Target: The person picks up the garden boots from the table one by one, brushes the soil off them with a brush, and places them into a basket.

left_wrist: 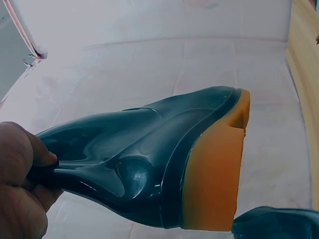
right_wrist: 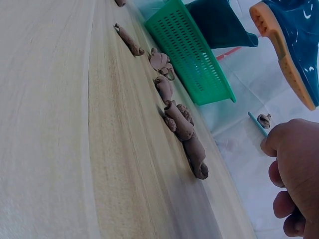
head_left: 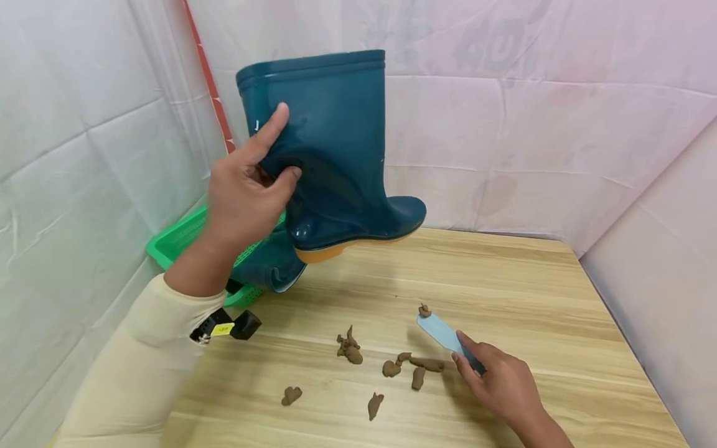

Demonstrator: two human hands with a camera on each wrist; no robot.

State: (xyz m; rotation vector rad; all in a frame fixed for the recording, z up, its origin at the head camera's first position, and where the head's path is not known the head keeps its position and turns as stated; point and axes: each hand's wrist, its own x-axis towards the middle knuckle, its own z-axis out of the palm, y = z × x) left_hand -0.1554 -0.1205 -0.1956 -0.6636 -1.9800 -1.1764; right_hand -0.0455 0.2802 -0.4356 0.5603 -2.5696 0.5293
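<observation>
A dark teal rain boot [head_left: 336,143] with an orange sole hangs upright above the table, its toe pointing right. My left hand [head_left: 246,186] pinches its shaft at the back; the left wrist view shows the boot's heel and orange sole [left_wrist: 214,174] close up. Low over the table, my right hand [head_left: 498,379] grips the dark handle of a flat scraper with a light blue blade [head_left: 439,331]. A small lump of brown clay [head_left: 424,310] sits on the blade's tip. The right wrist view also shows the right hand [right_wrist: 299,174] and that clay lump [right_wrist: 264,120].
Several brown clay-like pieces lie on the wooden table, among them a cluster [head_left: 350,348], a long roll [head_left: 427,363] and a lump [head_left: 291,395]. At the left stands a green basket [head_left: 173,239] with another teal boot [head_left: 269,267] in it. White sheeting [head_left: 504,143] surrounds the table.
</observation>
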